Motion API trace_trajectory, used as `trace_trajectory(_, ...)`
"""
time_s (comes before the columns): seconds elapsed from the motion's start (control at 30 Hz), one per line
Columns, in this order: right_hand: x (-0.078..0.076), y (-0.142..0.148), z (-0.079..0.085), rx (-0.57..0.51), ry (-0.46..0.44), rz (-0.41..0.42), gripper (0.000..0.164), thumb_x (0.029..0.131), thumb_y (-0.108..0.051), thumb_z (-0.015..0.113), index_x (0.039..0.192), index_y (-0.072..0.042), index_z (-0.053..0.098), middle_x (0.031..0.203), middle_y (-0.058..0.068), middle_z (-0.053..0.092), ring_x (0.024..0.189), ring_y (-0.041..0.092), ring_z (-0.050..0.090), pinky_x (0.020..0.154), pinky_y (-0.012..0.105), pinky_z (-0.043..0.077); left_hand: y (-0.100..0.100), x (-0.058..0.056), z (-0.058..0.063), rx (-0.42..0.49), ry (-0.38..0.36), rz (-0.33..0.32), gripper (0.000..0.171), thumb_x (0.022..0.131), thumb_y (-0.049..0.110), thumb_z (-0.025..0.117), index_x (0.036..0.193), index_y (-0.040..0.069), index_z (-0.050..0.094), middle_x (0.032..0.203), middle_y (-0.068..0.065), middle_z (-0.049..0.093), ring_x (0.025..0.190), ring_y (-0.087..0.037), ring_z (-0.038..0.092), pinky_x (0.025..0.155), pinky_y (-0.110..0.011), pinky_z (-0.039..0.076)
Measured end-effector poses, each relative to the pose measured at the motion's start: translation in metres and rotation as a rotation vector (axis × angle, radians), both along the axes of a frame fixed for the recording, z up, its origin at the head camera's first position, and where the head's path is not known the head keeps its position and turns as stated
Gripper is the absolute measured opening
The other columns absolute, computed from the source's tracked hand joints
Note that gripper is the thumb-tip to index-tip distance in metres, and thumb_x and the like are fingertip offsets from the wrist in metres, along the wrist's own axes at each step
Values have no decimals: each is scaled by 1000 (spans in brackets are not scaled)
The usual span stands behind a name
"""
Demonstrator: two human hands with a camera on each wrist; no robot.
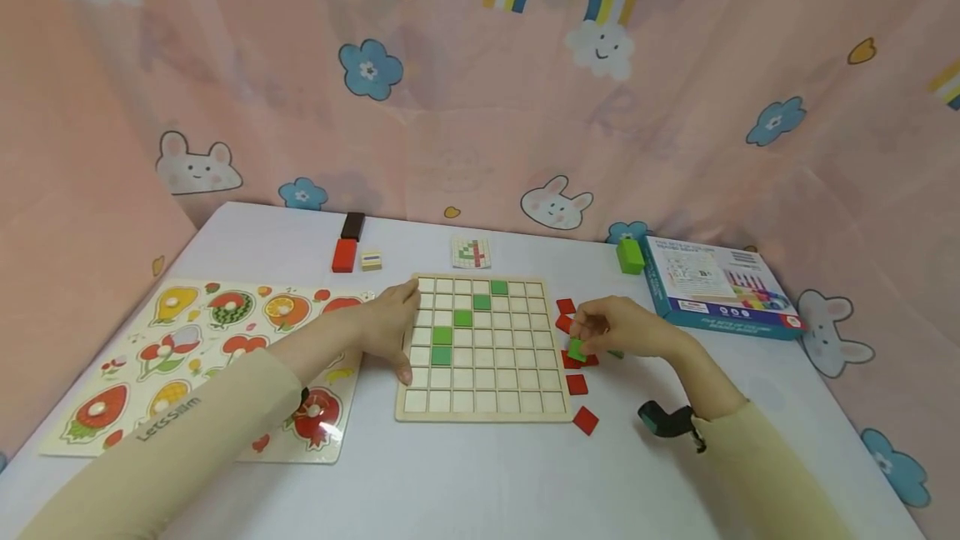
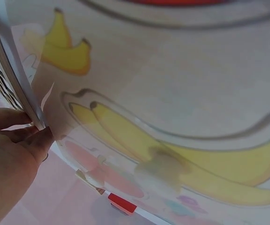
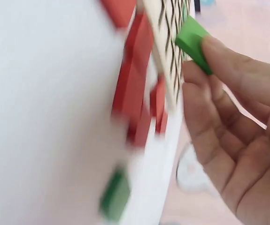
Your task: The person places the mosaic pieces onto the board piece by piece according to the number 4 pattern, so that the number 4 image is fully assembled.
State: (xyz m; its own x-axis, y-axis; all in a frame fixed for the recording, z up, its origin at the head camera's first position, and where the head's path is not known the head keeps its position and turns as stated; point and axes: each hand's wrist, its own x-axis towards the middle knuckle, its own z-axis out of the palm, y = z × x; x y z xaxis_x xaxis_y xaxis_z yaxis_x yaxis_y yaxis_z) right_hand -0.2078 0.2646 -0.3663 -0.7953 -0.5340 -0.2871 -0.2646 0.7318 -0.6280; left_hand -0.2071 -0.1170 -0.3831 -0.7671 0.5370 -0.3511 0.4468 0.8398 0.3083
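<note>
A wooden grid board lies flat, with several green squares set in its cells in a stepped diagonal. My left hand rests against the board's left edge, thumb and fingers spread apart along it. In the left wrist view, that hand touches the board's side. Just beyond the right edge, my right hand pinches a green square tile between thumb and finger, above several red tiles. Another green tile lies on the table near this hand.
A fruit puzzle board lies at left. Behind the grid are a small pattern card, a red block, a black block and a pale striped block. A green block and a box stand at back right.
</note>
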Motion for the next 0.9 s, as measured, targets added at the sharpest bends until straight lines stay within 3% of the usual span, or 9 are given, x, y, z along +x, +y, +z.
trace_trajectory(0.33, -5, -91, -9, -132, 134, 51, 11, 86, -9, 74, 93, -15, 71, 87, 1, 69, 82, 13, 61, 74, 22, 54, 1, -3, -2, -7, 9, -4, 137, 59, 54, 89, 153, -13, 14, 164, -30, 0, 153, -47, 11, 125, -53, 22)
trace_trajectory(0.47, -5, -116, -15, -150, 122, 78, 11, 87, -8, 73, 95, -15, 73, 91, 1, 72, 82, 9, 63, 76, 20, 54, 1, -3, -2, -1, 9, -6, 137, 59, 54, 89, 152, -13, 15, 164, -31, 1, 152, -48, 11, 125, -54, 21)
trace_trajectory(0.9, 3, -148, -21, -92, 90, 78, 7, 86, -9, 75, 91, -14, 75, 84, -4, 71, 79, 10, 61, 73, 21, 53, -1, -1, -1, 5, -4, 18, 137, 59, 53, 90, 153, -13, 15, 164, -29, 1, 153, -47, 11, 125, -54, 22)
